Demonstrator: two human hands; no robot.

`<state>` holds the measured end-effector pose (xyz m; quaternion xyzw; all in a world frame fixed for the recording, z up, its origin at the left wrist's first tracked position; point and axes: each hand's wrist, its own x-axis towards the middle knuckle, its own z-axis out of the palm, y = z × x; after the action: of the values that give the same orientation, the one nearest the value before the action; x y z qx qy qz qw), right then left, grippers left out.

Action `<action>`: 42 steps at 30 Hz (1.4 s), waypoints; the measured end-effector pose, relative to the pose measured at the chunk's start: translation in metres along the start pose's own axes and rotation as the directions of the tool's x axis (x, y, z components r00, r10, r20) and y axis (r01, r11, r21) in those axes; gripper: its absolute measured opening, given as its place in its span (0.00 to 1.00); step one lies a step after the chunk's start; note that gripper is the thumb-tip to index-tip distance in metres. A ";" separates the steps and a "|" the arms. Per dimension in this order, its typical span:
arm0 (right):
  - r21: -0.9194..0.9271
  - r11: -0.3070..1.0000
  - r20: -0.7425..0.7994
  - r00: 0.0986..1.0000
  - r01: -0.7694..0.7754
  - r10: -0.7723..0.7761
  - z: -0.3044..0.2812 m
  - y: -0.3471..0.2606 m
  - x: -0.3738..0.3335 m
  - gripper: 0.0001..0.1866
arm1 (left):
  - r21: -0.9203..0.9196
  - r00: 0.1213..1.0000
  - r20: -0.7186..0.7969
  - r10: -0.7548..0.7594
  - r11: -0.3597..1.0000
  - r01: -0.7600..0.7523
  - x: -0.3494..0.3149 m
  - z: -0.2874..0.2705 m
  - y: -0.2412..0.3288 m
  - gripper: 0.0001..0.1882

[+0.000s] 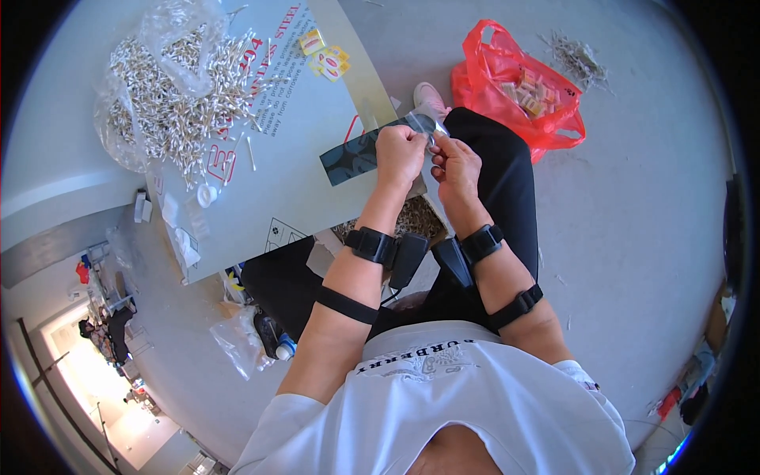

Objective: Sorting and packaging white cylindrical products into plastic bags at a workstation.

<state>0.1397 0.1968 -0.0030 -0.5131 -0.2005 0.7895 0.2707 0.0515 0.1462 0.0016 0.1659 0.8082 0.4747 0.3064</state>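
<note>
Both hands are raised close together over the table's right edge. My left hand (400,154) is closed, its thumb and fingers pinching at a shiny piece of clear plastic (438,127). From the other side my right hand (457,165) pinches the same plastic, its lower fingers curled; whether it is a small bag or a loose film I cannot tell. Under the left hand a dark, glossy strip (344,162) lies across the table corner. Below the wrists, an open box of cotton swabs (418,218) shows partly between the arms.
A heap of cotton swabs (162,103) spills from a clear bag on the table (293,182). Yellow-and-white labels (328,63) and a white tape roll (207,195) lie there too. On the floor stand a red plastic bag (483,71) with small packs and loose swabs (580,59).
</note>
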 end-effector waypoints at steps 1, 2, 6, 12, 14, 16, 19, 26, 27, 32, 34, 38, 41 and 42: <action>0.044 0.998 0.027 0.999 -0.045 0.044 -0.001 0.001 0.000 0.07 | 0.109 0.997 -0.036 0.069 0.992 -0.065 0.000 -0.001 -0.002 0.13; 0.044 0.998 0.028 0.999 -0.044 0.043 0.000 0.003 0.002 0.07 | 0.218 0.988 -0.066 0.141 0.968 -0.123 0.000 -0.002 -0.005 0.13; 0.077 0.994 0.070 0.995 -0.079 0.074 -0.001 0.011 0.001 0.08 | 0.344 0.982 -0.110 0.156 0.933 -0.110 -0.010 -0.012 -0.002 0.13; -0.301 0.882 0.207 0.928 0.363 -0.311 0.005 0.035 0.001 0.08 | 0.304 0.989 -0.124 0.077 0.952 -0.037 -0.019 -0.037 -0.012 0.14; -0.327 0.854 0.223 0.912 0.404 -0.345 0.007 0.039 0.004 0.08 | 0.317 0.984 -0.156 0.090 0.948 -0.037 -0.022 -0.042 -0.012 0.14; -0.344 0.829 0.274 0.892 0.441 -0.360 0.015 0.044 0.004 0.08 | 0.386 0.972 -0.198 0.124 0.922 -0.039 -0.024 -0.047 -0.013 0.14; -0.305 0.859 0.266 0.902 0.412 -0.339 0.010 0.039 0.005 0.07 | 0.444 0.932 -0.249 0.263 0.887 -0.131 -0.022 -0.041 -0.022 0.13; -0.259 0.920 0.026 0.954 0.294 -0.298 -0.003 0.024 0.007 0.10 | 0.396 0.956 -0.224 0.188 0.914 -0.087 -0.025 -0.058 -0.019 0.11; -0.237 0.899 0.005 0.926 0.368 -0.377 -0.006 0.020 0.007 0.10 | 0.326 0.916 -0.316 0.245 0.935 -0.138 -0.022 -0.070 -0.027 0.09; -0.333 0.537 0.260 0.623 0.775 -0.738 0.011 -0.002 -0.015 0.06 | 0.500 0.644 -0.645 0.412 0.865 -0.054 -0.008 -0.169 -0.075 0.09; -0.392 0.402 0.407 0.548 0.828 -0.731 0.025 -0.001 -0.024 0.05 | 0.532 0.605 -0.682 0.411 0.846 0.025 -0.001 -0.202 -0.079 0.11; -0.413 0.459 0.719 0.591 0.787 -0.366 0.066 0.027 -0.040 0.02 | 0.570 0.580 -0.721 0.379 0.800 0.186 0.015 -0.226 -0.079 0.13; -0.445 0.505 0.756 0.612 0.740 -0.230 0.088 0.058 -0.037 0.04 | 0.678 0.678 -0.589 0.440 0.725 0.120 0.020 -0.225 -0.087 0.10; -0.448 0.476 0.771 0.597 0.756 -0.222 0.093 0.065 -0.030 0.07 | 0.686 0.726 -0.539 0.428 0.722 0.083 0.015 -0.212 -0.081 0.08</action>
<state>0.0495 0.1233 0.0161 -0.1987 -0.7284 0.6296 0.1829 -0.0969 -0.0264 0.0031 0.1641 0.9553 0.2068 -0.1328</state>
